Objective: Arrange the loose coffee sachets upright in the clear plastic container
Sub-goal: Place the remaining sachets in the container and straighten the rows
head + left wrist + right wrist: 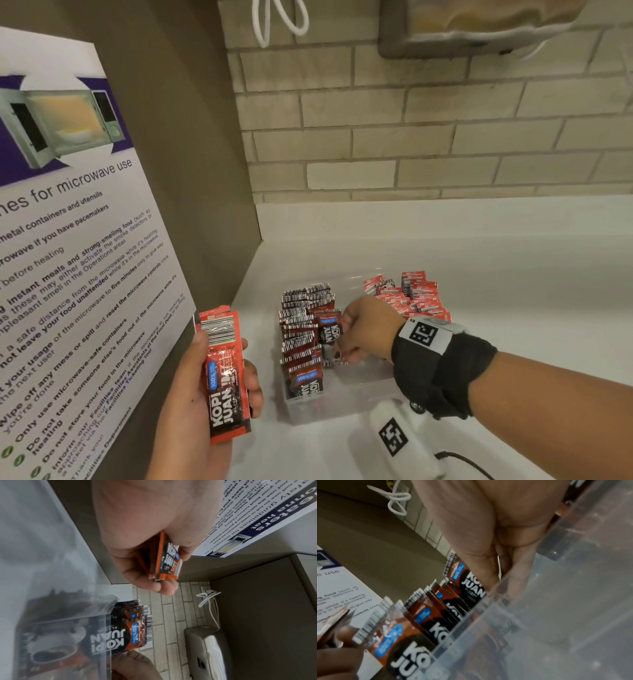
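A clear plastic container (329,409) stands on the white counter. Its left side holds rows of dark sachets (299,339) standing upright, barcode ends up. My right hand (342,344) reaches into the container and pinches one sachet (329,329) that leans against those rows. In the right wrist view the right hand (496,573) sits behind the container wall (505,601), against that sachet (471,584). My left hand (227,359) holds a stack of red sachets (224,383) upright, left of the container. The left wrist view shows the stack (164,563) pinched between thumb and fingers.
More red sachets (414,296) lie piled at the back right; whether inside the container I cannot tell. A microwave-use poster (85,274) covers the left panel. A brick wall (411,137), a towel dispenser (479,31) and a white cable (274,24) are behind. A white tagged device (400,438) lies near the front.
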